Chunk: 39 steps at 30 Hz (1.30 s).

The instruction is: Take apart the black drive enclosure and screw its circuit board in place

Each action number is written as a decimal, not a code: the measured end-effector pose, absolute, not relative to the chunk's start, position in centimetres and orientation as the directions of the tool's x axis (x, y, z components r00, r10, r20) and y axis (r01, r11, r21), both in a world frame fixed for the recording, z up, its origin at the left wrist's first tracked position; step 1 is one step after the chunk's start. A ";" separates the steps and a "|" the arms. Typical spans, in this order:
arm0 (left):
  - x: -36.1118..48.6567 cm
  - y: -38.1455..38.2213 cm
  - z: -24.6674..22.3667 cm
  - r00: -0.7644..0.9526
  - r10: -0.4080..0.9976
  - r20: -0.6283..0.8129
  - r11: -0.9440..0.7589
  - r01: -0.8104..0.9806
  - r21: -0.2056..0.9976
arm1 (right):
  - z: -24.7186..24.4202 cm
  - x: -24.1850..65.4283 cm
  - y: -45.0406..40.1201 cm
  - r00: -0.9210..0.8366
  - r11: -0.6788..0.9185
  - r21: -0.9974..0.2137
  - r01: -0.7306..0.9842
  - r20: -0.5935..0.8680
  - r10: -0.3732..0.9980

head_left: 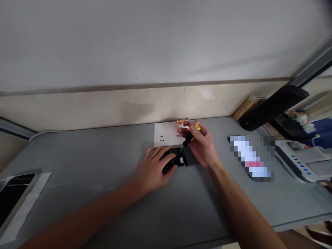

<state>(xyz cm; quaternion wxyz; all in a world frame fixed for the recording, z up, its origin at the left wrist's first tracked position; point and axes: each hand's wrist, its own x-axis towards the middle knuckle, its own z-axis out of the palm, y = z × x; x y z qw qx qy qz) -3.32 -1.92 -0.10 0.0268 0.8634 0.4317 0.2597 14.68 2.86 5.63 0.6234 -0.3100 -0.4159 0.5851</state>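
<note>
My left hand lies over a small flat black device, with fingers and thumb along its sides. A small white label and some green marks show on the device, but my fingers hide much of it. In my right hand is a screwdriver with a black and yellow handle, tilted down toward the device's right part. Its tip is too fine to make out. A dark grey flat piece lies against the device's right side, partly under my right hand.
Behind the device lies a white paper with several tiny dark screws and an orange-and-white animal figure. A phone, a white power strip, a black cylinder and a book are to the right. A dark-screened tablet lies left.
</note>
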 end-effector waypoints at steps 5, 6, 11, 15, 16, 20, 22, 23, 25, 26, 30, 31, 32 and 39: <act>-3.4 -1.9 -0.1 0.502 0.757 0.419 -0.630 0.730 0.264 | 5.7 14.3 2.7 -0.048 0.113 -0.903 -0.414 0.145 0.988; -3.4 -1.9 0.0 0.503 0.759 0.413 -0.628 0.732 0.264 | 5.7 14.3 2.8 -0.065 0.108 -0.896 -0.431 0.150 0.987; -3.3 -1.8 0.0 0.501 0.759 0.416 -0.628 0.732 0.265 | 5.8 15.2 3.1 -0.094 0.033 -0.843 -0.537 0.098 0.991; -3.4 -1.8 0.0 0.502 0.753 0.425 -0.633 0.731 0.257 | 5.9 15.7 3.0 -0.080 0.022 -0.851 -0.525 0.075 0.994; -3.4 -1.8 -0.1 0.503 0.751 0.427 -0.634 0.729 0.256 | 5.9 15.7 3.0 -0.088 0.023 -0.872 -0.490 0.076 0.993; -3.4 -1.9 -0.2 0.502 0.750 0.431 -0.634 0.732 0.251 | 6.0 15.5 3.1 -0.112 0.056 -0.919 -0.391 0.108 0.988; -3.3 -1.9 -0.3 0.501 0.754 0.425 -0.630 0.734 0.254 | 6.2 15.6 3.2 -0.149 0.033 -0.910 -0.413 0.103 0.983; -3.3 -1.9 -0.3 0.500 0.758 0.419 -0.628 0.734 0.259 | 6.3 15.6 3.2 -0.165 0.022 -0.907 -0.421 0.101 0.981; -3.3 -1.9 -0.3 0.497 0.763 0.413 -0.623 0.735 0.266 | 6.2 15.8 3.3 -0.175 0.026 -0.911 -0.412 0.107 0.979; -3.3 -1.9 -0.3 0.495 0.764 0.414 -0.622 0.735 0.268 | 6.2 15.8 3.3 -0.165 0.043 -0.915 -0.401 0.119 0.979; -3.3 -1.9 -0.3 0.494 0.757 0.427 -0.625 0.737 0.255 | 5.5 15.6 3.2 -0.089 0.123 -0.953 -0.276 0.153 0.984; -3.3 -1.9 -0.3 0.495 0.754 0.432 -0.627 0.739 0.248 | 5.3 15.5 3.2 -0.049 0.154 -0.968 -0.198 0.167 0.985; -3.3 -2.0 -0.3 0.496 0.750 0.437 -0.629 0.740 0.239 | 5.1 15.4 3.3 -0.001 0.188 -0.977 -0.100 0.189 0.982; -3.3 -2.1 -0.2 0.507 0.742 0.438 -0.632 0.747 0.207 | 4.3 15.8 3.6 0.210 0.156 -0.940 0.304 0.226 0.951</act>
